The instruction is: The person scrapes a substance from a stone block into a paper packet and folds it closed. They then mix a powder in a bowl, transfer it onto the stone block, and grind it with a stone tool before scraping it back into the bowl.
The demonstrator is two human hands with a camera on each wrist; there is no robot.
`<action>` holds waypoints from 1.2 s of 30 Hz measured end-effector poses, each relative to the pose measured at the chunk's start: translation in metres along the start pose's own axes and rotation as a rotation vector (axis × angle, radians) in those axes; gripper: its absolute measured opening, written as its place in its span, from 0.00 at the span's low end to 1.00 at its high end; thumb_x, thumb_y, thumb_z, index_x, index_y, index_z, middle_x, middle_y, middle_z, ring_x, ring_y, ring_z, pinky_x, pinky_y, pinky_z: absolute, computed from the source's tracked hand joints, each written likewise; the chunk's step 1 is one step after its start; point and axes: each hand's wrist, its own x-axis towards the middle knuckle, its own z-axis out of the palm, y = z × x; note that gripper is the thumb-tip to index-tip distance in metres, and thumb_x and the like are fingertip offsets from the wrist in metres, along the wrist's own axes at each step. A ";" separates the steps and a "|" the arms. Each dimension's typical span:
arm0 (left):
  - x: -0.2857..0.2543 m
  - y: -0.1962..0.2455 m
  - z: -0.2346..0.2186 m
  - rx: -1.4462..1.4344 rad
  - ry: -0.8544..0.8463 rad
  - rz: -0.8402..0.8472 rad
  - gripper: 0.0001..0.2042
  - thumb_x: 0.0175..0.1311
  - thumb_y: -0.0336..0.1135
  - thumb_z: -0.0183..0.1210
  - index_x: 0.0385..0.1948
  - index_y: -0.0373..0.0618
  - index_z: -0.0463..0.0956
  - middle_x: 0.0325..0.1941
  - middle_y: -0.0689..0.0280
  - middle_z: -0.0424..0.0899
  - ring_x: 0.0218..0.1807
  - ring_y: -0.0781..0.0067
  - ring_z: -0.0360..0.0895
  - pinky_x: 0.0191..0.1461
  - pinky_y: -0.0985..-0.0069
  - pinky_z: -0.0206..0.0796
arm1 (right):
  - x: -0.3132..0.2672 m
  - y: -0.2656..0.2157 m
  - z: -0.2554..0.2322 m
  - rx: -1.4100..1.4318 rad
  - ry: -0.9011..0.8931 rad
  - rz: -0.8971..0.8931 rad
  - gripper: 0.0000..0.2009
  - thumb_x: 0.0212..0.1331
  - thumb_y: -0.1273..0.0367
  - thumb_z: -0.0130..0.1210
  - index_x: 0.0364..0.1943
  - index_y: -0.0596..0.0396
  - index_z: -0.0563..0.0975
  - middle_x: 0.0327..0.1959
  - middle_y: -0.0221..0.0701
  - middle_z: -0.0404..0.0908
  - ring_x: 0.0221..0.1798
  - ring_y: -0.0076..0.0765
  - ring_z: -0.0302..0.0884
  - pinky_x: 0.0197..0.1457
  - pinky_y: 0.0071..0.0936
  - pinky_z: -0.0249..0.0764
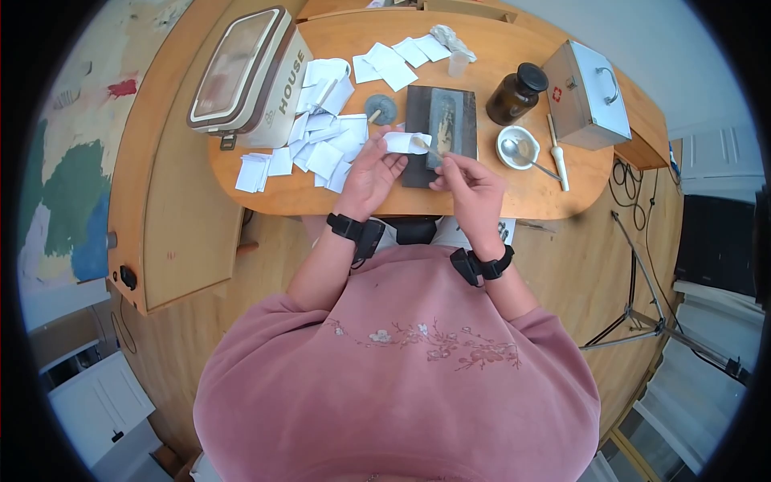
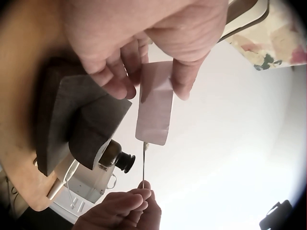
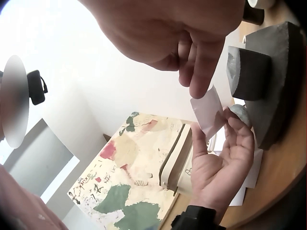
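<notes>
Over the front of a dark board point(image 1: 417, 100), my left hand point(image 1: 371, 174) holds up a small white folded paper point(image 2: 154, 105), with the thumb on one edge and fingers on the other. My right hand point(image 1: 472, 191) pinches a thin metal spatula-like tool point(image 2: 144, 165) near its end. The tool's tip, with a bit of pale stuff on it, meets the near end of the paper. On the board lies a grey slab point(image 1: 450, 100) with a yellowish smear. The right fingertips are hidden in the right wrist view.
Many white paper pieces point(image 1: 324, 161) lie left, beside a lidded HOUSE box point(image 1: 265, 88) and a grey disc point(image 1: 380, 108) with a wooden stick. At right stand a brown bottle point(image 1: 511, 100), a white bowl point(image 1: 504, 154) with a spoon, a white pestle point(image 1: 560, 169) and a silver case point(image 1: 590, 100).
</notes>
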 end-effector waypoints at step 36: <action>-0.007 -0.004 -0.010 -0.021 0.009 0.010 0.22 0.84 0.42 0.66 0.73 0.48 0.77 0.76 0.60 0.83 0.74 0.64 0.80 0.78 0.62 0.73 | -0.010 0.039 0.011 -0.426 0.196 -0.355 0.08 0.70 0.79 0.68 0.50 0.69 0.89 0.31 0.37 0.91 0.34 0.26 0.90 0.39 0.27 0.85</action>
